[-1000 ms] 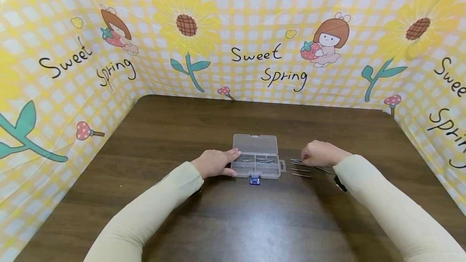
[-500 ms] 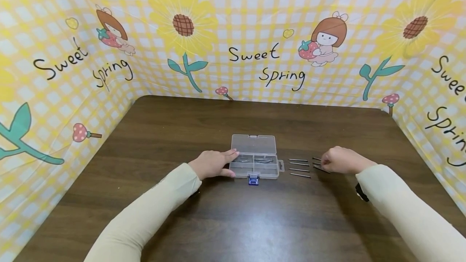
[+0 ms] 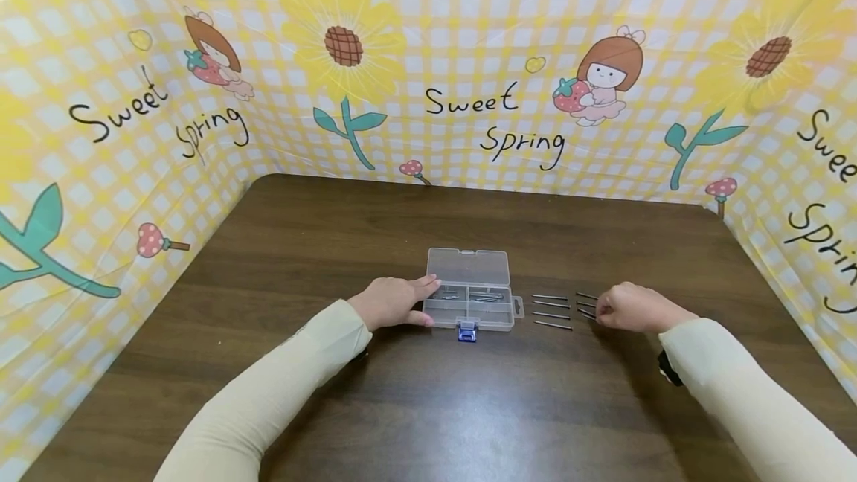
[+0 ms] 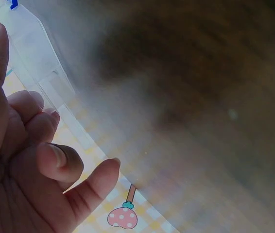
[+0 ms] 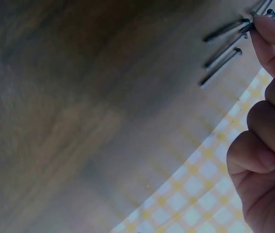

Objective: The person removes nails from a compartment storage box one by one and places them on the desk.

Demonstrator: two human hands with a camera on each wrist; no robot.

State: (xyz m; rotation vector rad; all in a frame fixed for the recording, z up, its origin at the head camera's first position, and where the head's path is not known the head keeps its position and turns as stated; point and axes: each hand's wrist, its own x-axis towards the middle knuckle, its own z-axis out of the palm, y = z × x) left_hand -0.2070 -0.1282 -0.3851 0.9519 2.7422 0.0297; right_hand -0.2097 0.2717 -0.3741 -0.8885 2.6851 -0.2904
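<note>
A clear plastic compartment box (image 3: 445,313) lies with its lid (image 3: 467,266) raised toward the back and its blue latch (image 3: 466,332) toward me. My left hand (image 3: 391,301) rests at its left end, index finger and thumb stretched out along the side. Thin metal nails (image 3: 485,297) lie in its two back compartments. To the right, my right hand (image 3: 636,308) pinches a nail (image 5: 247,28) between thumb and fingertip, low over the table. Other nails (image 5: 221,67) lie beside the fingertips in the right wrist view, and the remaining fingers are curled in.
A column of several nails (image 3: 552,316) lies side by side between the box and my right hand. The dark wood table (image 3: 428,407) is bordered at the back and sides by a yellow checked cloth (image 3: 495,162).
My right hand has moved right from the nearer column of nails to the farther one, then slightly toward me, and now pinches a nail there. The left hand and box stay in place.
</note>
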